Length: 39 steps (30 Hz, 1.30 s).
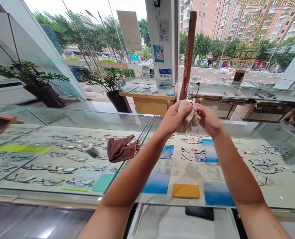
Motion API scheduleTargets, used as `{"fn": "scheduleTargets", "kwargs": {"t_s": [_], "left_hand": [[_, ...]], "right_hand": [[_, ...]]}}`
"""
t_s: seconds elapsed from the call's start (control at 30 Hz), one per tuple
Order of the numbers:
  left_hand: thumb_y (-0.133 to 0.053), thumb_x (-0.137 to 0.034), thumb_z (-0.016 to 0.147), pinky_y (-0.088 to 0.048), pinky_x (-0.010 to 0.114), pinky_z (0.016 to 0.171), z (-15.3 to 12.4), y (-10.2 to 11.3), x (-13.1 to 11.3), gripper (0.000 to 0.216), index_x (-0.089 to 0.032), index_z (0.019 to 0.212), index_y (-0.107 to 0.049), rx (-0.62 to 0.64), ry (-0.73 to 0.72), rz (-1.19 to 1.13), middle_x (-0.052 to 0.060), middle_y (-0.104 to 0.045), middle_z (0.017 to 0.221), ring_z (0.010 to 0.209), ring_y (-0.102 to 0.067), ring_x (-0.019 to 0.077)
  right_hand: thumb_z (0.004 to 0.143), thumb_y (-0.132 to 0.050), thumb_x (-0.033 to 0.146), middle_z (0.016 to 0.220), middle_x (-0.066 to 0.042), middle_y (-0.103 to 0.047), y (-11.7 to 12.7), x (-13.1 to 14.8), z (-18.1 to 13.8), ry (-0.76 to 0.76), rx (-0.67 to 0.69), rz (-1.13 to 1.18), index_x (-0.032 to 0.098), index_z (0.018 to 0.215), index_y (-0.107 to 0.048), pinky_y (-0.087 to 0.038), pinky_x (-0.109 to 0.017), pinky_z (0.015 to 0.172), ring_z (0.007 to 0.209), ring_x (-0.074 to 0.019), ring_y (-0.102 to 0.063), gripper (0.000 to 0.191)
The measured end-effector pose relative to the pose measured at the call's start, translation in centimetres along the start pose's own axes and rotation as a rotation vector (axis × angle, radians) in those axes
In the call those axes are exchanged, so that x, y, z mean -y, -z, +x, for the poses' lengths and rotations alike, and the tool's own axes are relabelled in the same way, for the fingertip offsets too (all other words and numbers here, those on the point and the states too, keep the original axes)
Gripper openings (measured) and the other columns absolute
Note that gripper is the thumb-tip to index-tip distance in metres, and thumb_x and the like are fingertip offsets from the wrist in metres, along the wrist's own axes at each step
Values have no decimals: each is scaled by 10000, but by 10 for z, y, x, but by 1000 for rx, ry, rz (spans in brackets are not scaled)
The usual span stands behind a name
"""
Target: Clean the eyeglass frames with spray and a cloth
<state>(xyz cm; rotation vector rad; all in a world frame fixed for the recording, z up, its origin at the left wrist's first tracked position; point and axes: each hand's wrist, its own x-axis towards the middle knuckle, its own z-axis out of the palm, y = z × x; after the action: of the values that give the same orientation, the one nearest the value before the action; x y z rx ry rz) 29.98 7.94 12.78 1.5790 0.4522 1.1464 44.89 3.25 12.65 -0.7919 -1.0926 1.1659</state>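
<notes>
Both my hands are raised above a glass display counter (137, 199). My left hand (173, 118) pinches a beige cleaning cloth (190, 119) that is wrapped round part of a pair of glasses (192, 90). One clear lens and a thin dark frame stick up above the cloth. My right hand (208, 119) is closed on the other side of the cloth and the glasses. The rest of the frame is hidden in the cloth.
On the counter top lie a crumpled brown cloth (121, 148) and a small white spray bottle (90, 149). Several glasses are laid out inside the case. Potted plants (112, 86), a wooden post (188, 53) and more display cases stand by the windows.
</notes>
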Motion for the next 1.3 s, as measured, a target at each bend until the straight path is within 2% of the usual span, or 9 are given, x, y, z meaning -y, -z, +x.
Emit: {"fn": "scheduleTargets", "kwargs": {"t_s": [0.23, 0.63, 0.9, 1.07, 1.3], "left_hand": [[-784, -499, 840, -499, 234, 715, 0, 2, 2, 361, -176, 958, -674, 11, 7, -2, 2, -694, 836, 730, -608, 107], [-793, -542, 821, -474, 235, 679, 4, 6, 6, 391, -182, 875, -650, 23, -11, 30, -12, -633, 769, 700, -563, 106], [-814, -547, 809, -491, 239, 703, 5, 6, 11, 411, -175, 923, -682, 23, 7, 23, -1, -664, 801, 725, -588, 116], [-821, -551, 804, -501, 241, 733, 5, 6, 14, 428, -169, 951, -698, 21, 11, 24, 8, -687, 842, 749, -606, 118], [-828, -560, 790, -496, 235, 742, 6, 6, 16, 451, -164, 963, -700, 15, 4, 17, 4, -687, 846, 752, -604, 111]], "right_hand": [[806, -713, 335, 665, 37, -482, 5, 3, -1, -96, 34, 13, 208, 733, -615, -340, -251, 557, 607, -113, -405, 176], [765, -740, 334, 670, 28, -560, -4, 1, -2, -108, -28, 14, 201, 733, -640, -327, -267, 577, 637, -122, -439, 169], [747, -750, 361, 671, 27, -607, -4, -2, 0, -110, -90, -5, 196, 754, -670, -369, -259, 585, 624, -115, -476, 183], [772, -752, 385, 675, 28, -626, -3, -5, 2, -108, -83, -18, 199, 747, -653, -401, -256, 593, 619, -115, -511, 212], [795, -744, 396, 679, 23, -635, -4, -6, 2, -110, -81, -24, 189, 795, -706, -404, -251, 598, 642, -120, -521, 211]]}}
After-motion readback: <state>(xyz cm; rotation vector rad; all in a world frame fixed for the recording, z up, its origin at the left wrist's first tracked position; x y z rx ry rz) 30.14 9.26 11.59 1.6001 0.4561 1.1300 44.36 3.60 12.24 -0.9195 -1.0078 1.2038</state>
